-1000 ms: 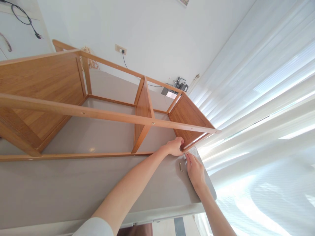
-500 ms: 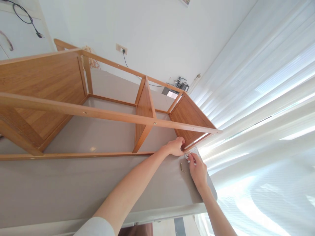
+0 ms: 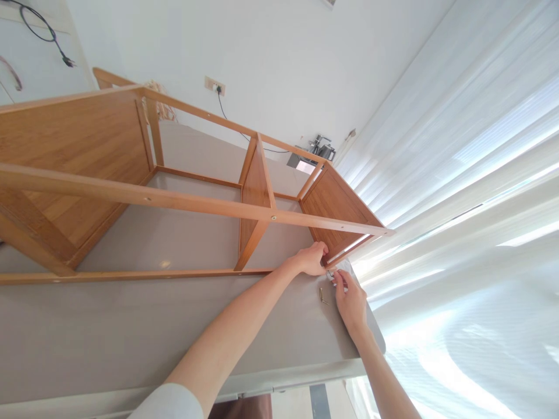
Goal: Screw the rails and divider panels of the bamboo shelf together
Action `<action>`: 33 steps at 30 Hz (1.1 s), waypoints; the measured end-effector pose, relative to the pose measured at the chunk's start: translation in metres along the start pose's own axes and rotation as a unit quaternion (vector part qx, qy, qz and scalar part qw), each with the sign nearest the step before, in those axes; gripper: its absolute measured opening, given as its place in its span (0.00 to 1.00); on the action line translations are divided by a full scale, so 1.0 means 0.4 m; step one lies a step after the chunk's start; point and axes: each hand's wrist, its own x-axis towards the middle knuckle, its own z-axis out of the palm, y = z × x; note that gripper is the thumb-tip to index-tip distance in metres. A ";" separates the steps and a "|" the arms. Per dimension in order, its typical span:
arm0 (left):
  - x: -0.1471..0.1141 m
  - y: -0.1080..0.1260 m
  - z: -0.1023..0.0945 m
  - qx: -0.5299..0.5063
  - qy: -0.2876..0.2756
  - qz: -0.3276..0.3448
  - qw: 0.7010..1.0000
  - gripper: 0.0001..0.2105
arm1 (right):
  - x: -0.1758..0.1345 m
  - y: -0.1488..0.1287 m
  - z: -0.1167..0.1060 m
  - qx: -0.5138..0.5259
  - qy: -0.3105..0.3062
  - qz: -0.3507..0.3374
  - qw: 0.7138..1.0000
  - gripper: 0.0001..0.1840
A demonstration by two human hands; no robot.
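Note:
A wooden shelf unit (image 3: 209, 210) lies on its side on a grey-topped table (image 3: 131, 331). My left hand (image 3: 312, 259) is closed around the lower corner of its right end, by the end panel (image 3: 338, 203). Just right of that corner, my right hand (image 3: 350, 297) pinches a small thin metal tool, apparently an Allen key (image 3: 332, 274), against the frame's outer side. Its tip is too small to make out. A few brass-coloured screws (image 3: 322, 295) lie on the table left of my right hand. Clear plastic (image 3: 346, 267) shows behind my fingers.
White sheer curtains (image 3: 471, 233) hang close along the right side. The table's rounded corner (image 3: 381, 346) is near my right forearm. At the back stand a kettle (image 3: 326, 152) and a wall socket (image 3: 215, 85) with a plugged cable. A bundle of pale cord (image 3: 161, 102) lies behind the unit.
My right fingers have turned slightly at the corner, and the small tool shows at a different angle. My left hand keeps its place; the view has shifted very slightly.

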 end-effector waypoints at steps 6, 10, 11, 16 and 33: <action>0.002 -0.006 0.003 -0.003 0.004 0.006 1.000 0.28 | 0.004 0.001 0.002 -0.033 -0.004 -0.033 0.999 0.21; 0.000 -0.005 0.002 -0.005 0.002 0.003 1.000 0.28 | 0.002 -0.006 -0.002 -0.084 -0.008 -0.080 0.993 0.20; -0.001 -0.004 0.002 -0.005 0.001 0.002 1.000 0.29 | 0.001 -0.008 -0.003 -0.093 -0.012 -0.086 0.992 0.19; -0.004 -0.002 -0.002 -0.006 -0.001 -0.001 1.000 0.29 | -0.005 -0.011 0.001 -0.126 -0.018 -0.095 0.987 0.19; 0.007 0.000 0.004 0.010 0.014 0.013 1.000 0.28 | 0.021 -0.024 -0.012 0.100 -0.012 0.155 0.983 0.21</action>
